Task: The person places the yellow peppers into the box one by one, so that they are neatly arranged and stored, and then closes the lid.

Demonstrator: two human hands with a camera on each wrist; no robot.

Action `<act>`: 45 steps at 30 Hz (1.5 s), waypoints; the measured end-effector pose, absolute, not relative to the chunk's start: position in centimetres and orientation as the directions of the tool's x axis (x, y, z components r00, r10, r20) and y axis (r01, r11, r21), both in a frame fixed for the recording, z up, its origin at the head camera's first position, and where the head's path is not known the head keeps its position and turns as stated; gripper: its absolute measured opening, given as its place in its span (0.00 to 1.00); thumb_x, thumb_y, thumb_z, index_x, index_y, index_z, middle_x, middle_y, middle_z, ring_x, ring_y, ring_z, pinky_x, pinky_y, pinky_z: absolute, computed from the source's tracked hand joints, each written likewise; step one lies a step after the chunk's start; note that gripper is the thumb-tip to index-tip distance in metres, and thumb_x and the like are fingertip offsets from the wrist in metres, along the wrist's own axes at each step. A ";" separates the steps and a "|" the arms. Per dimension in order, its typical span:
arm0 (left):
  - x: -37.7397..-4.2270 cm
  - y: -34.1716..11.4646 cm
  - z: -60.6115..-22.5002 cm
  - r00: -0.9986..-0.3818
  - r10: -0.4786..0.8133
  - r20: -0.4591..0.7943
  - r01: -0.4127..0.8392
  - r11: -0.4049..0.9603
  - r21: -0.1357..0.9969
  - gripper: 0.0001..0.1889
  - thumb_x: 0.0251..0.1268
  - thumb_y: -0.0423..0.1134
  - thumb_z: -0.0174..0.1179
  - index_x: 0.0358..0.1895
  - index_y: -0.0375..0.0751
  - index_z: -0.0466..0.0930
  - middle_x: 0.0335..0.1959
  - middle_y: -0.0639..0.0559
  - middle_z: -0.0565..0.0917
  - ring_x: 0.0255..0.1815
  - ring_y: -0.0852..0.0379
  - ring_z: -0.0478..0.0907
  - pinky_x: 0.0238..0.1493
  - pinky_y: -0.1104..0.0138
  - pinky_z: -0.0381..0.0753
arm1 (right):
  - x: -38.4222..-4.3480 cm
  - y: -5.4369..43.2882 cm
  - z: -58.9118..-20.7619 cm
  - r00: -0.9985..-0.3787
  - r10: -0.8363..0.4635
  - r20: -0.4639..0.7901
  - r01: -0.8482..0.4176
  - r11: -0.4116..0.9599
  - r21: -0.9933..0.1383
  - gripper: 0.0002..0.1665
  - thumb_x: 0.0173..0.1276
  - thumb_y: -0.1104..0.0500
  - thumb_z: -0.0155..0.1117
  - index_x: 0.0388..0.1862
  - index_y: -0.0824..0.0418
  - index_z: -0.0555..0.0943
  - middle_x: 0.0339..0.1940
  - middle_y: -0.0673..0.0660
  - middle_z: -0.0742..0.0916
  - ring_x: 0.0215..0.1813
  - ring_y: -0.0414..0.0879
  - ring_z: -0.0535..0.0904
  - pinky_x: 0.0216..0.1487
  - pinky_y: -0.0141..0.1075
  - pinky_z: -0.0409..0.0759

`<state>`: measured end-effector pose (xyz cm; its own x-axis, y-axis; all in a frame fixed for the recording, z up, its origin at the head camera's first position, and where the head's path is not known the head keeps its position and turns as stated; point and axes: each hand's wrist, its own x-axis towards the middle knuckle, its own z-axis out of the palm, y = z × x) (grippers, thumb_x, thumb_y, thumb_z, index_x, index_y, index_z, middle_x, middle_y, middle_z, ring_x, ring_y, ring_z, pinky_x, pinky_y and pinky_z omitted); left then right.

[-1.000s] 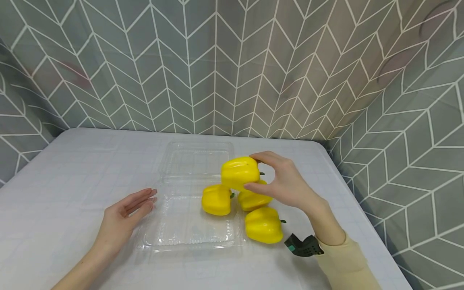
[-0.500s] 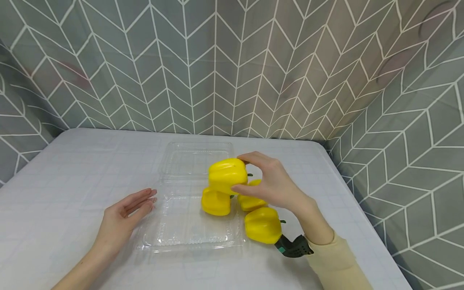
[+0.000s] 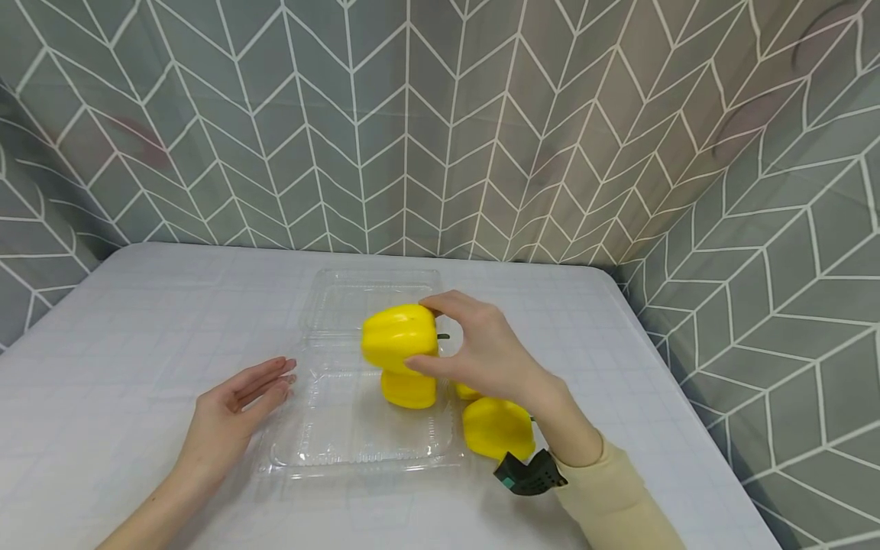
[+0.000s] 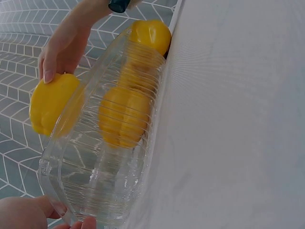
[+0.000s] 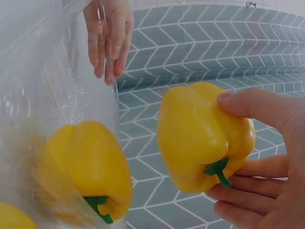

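Head: white table (image 3: 172,321), chevron curtain (image 3: 385,130)

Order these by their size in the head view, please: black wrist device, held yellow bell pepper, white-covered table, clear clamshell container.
White-covered table
Clear clamshell container
Held yellow bell pepper
Black wrist device

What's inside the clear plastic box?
One yellow pepper sits in the clear plastic box. In the head view, the held pepper in the right hand covers its upper part.

Glossy smooth peppers (image 3: 399,336), clear ribbed plastic container (image 3: 364,428)
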<state>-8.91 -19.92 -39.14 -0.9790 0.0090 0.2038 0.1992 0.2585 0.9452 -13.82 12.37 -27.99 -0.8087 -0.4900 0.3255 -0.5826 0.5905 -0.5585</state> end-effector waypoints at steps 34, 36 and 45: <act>-9.0 -20.1 -38.9 -0.987 -0.005 0.163 0.153 0.318 0.936 0.25 0.71 0.39 0.63 0.68 0.34 0.72 0.58 0.68 0.83 0.51 0.74 0.82 0.49 0.79 0.83 | -12.8 6.1 -29.1 -0.797 -0.546 0.258 -0.587 0.604 -0.538 0.36 0.56 0.44 0.78 0.61 0.56 0.78 0.56 0.47 0.83 0.54 0.40 0.79 0.56 0.30 0.80; -9.0 -20.1 -38.8 -0.988 -0.015 0.154 0.138 0.355 0.925 0.26 0.71 0.42 0.62 0.68 0.37 0.72 0.58 0.70 0.82 0.51 0.78 0.80 0.49 0.82 0.81 | -12.7 5.6 -29.2 -0.802 -0.543 0.249 -0.582 0.621 -0.525 0.37 0.56 0.42 0.78 0.61 0.55 0.78 0.56 0.46 0.83 0.54 0.39 0.79 0.56 0.29 0.80; -9.0 -20.2 -38.9 -0.991 -0.039 0.132 0.104 0.407 0.907 0.27 0.72 0.46 0.62 0.70 0.40 0.72 0.57 0.76 0.78 0.53 0.85 0.73 0.49 0.87 0.77 | -12.3 4.6 -30.3 -0.801 -0.556 0.221 -0.586 0.655 -0.477 0.40 0.57 0.39 0.76 0.63 0.56 0.78 0.56 0.46 0.83 0.56 0.42 0.81 0.58 0.29 0.81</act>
<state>-9.02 -20.22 -38.88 -0.9905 -0.0391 0.1315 0.1044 0.4072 0.9074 -12.25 4.59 -30.26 -0.8011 -0.5560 0.2214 -0.5863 0.6547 -0.4771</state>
